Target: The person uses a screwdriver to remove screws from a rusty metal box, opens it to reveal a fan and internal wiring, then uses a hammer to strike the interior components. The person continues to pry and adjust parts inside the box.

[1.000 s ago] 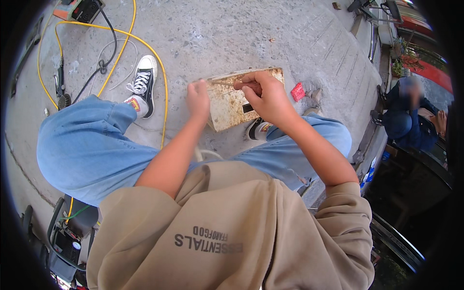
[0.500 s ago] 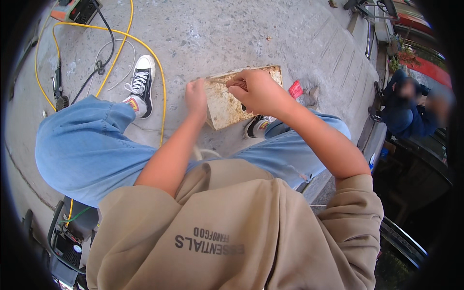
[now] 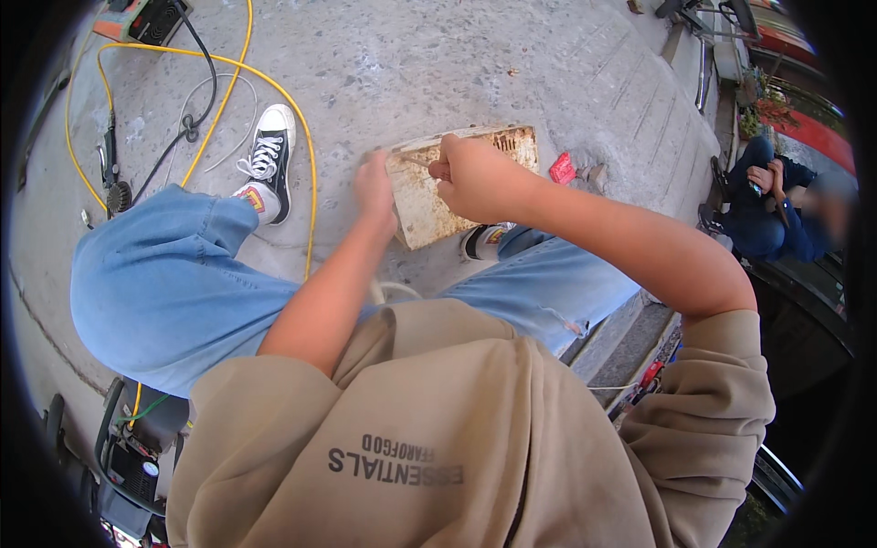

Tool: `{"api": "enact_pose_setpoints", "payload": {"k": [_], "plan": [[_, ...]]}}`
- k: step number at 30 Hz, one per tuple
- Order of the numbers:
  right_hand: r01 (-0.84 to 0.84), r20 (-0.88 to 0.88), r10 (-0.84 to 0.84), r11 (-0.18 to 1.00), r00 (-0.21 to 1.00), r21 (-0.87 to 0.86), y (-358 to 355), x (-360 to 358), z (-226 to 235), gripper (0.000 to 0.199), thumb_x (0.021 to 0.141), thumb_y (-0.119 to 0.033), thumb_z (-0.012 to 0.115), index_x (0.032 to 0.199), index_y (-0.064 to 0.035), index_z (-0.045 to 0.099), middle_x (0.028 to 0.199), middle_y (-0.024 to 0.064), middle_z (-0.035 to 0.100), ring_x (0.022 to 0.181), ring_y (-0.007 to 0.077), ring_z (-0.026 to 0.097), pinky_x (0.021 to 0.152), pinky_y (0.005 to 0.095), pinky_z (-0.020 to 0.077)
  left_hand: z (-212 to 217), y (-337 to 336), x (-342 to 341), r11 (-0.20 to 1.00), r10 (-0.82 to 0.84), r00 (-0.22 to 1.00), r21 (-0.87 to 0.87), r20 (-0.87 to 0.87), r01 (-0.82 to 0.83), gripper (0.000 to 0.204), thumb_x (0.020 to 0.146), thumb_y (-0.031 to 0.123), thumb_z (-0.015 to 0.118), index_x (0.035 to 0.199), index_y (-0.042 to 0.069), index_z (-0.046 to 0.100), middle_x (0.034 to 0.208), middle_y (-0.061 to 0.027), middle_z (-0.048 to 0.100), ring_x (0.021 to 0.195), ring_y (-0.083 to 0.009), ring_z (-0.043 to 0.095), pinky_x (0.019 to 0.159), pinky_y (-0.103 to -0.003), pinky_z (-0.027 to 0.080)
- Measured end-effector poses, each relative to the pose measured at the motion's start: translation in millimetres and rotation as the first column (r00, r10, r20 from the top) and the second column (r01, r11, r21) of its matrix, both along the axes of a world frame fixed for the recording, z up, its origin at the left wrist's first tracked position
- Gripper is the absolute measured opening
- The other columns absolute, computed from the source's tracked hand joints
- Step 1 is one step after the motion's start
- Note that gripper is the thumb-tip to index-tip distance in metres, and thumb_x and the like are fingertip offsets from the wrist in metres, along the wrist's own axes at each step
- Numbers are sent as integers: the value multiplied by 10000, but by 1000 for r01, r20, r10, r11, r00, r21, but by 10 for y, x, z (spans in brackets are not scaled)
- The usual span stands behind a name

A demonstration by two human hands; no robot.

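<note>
A flat, dirty cream-coloured rectangular panel [image 3: 429,205] with a row of small slots along its far edge is held above the concrete ground in front of my knees. My left hand [image 3: 375,187] grips its left edge. My right hand [image 3: 475,173] is closed in a fist over the panel's top middle, pressing on its surface; what is in the fist is hidden. My blue-jeaned legs and black-and-white sneakers [image 3: 269,155] are below the panel.
A yellow cable [image 3: 301,137] and black cords snake over the concrete at left toward an orange device [image 3: 151,18]. A small red object [image 3: 562,169] lies right of the panel. A seated person in dark blue [image 3: 776,210] is at right. Dark equipment [image 3: 137,447] sits bottom left.
My right hand has slid left and up across the panel's surface. The panel has tilted slightly; the left hand keeps its hold on the edge.
</note>
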State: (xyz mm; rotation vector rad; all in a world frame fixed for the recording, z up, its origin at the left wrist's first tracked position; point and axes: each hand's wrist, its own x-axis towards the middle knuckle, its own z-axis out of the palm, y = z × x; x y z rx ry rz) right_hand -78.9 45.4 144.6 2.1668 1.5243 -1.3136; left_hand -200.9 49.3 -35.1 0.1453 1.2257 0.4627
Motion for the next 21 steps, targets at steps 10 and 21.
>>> {"api": "enact_pose_setpoints", "payload": {"k": [10, 21], "plan": [[-416, 125, 400, 896, 908, 154, -135, -14, -99, 265, 823, -35, 636, 1058, 48, 546, 976, 224, 658, 730, 322, 691, 549, 417, 549, -183, -86, 20, 995, -40, 997, 93, -69, 46, 389, 951, 331, 530, 1110, -16, 600, 1044, -114, 630, 943, -219, 623, 815, -363, 494], [736, -105, -860, 485, 499, -472, 270, -113, 61, 215, 938, -115, 597, 1019, 81, 559, 840, 157, 607, 543, 117, 466, 405, 272, 333, -268, -70, 49, 885, -172, 852, 303, -494, 354, 563, 1000, 524, 473, 740, 35, 576, 722, -60, 609, 696, -162, 518, 674, -377, 422]]}}
